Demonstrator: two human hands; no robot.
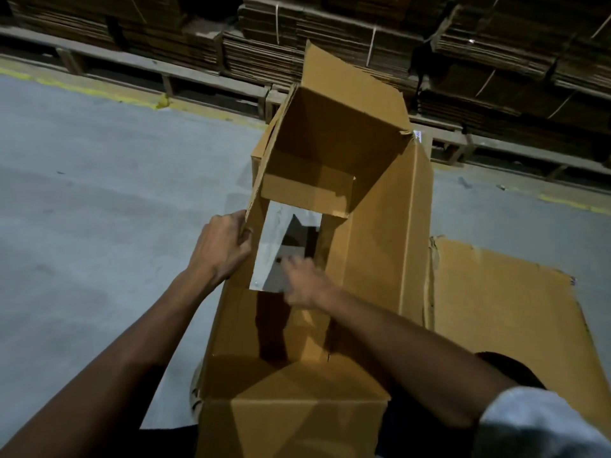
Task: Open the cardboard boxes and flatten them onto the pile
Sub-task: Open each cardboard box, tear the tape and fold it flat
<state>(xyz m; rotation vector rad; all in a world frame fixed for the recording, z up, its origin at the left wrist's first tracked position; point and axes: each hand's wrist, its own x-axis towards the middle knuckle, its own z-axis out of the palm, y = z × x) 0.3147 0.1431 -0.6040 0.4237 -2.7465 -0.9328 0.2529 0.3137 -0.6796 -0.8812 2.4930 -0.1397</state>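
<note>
Setting: grey concrete floor [99,193] lies under you, with a yellow line [82,89] along its far edge.
Box: your open cardboard box [373,206] stands tall in front of you, flaps out, both ends open so the floor shows through.
Left hand: your left hand [221,247] grips the box's left wall edge, fingers curled round it.
Right hand: your right hand [305,282] reaches down inside the box; it is blurred, so you cannot tell how its fingers lie.
Pile: flattened cardboard [502,312] lies on the floor touching the box's right side.
Background: strapped bundles [363,38] of flat cardboard sit on pallets [211,82] beyond the line.
</note>
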